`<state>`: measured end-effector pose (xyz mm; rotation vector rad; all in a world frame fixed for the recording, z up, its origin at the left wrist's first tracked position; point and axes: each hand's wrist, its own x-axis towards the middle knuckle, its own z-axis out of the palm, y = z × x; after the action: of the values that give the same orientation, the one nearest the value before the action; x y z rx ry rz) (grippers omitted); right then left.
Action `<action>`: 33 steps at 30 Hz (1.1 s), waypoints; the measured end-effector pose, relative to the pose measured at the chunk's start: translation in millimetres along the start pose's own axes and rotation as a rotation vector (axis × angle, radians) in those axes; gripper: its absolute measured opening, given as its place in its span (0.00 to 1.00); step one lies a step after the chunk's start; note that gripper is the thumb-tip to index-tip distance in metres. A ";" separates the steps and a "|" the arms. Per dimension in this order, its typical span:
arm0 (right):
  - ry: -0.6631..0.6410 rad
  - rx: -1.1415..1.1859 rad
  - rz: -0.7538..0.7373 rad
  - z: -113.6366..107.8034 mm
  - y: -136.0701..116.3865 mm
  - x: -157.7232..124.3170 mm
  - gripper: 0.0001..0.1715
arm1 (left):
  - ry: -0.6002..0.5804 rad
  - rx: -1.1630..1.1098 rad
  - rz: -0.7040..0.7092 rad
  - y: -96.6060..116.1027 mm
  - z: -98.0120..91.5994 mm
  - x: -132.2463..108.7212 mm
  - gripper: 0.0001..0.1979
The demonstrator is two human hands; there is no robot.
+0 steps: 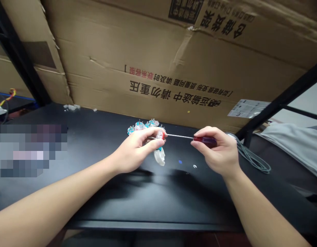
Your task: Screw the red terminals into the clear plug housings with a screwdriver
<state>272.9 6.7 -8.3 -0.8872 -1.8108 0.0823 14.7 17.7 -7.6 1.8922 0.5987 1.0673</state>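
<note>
My right hand (217, 147) is closed around the dark red handle of a screwdriver (205, 140). Its thin metal shaft points left, and the tip meets a small clear plastic part with a red piece (163, 135). That part is pinched between the thumb and fingers of my left hand (138, 147), above the dark tabletop. Below my left fingers hangs a curved white piece (160, 157) with a bit of blue at its top; it seems joined to the held part. Behind my left hand lie several clear and blue plastic parts with metal prongs (139, 125), partly hidden by it.
A large cardboard sheet (148, 55) stands behind the black table (174, 206). A coiled grey cable (253, 159) lies at the right beside grey cloth (294, 147). Small white bits (72, 107) sit at the back left; a blue scrap (180, 161) and a white ring (195, 166) lie mid-table.
</note>
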 end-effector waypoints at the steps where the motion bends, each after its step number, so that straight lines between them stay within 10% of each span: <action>1: 0.017 0.006 -0.034 0.4 1.4 -0.5 0.10 | -0.002 0.001 -0.001 0.7 -0.2 0.2 0.12; 12: 0.088 -0.006 -0.339 -2.5 8.7 -2.4 0.18 | -0.041 -0.090 -0.042 2.6 -1.7 1.0 0.12; 23: -0.039 0.079 0.124 -9.9 -12.4 -3.3 0.01 | 0.004 0.122 0.074 -2.8 1.0 -5.1 0.10; 33: -0.005 -0.330 -0.478 -8.0 -16.0 0.0 0.16 | -0.014 -0.113 -0.013 0.1 5.3 -3.0 0.12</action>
<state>271.2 -7.6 2.3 -0.6518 -2.0269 -0.5303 17.6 13.1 -10.2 1.7940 0.5305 1.0564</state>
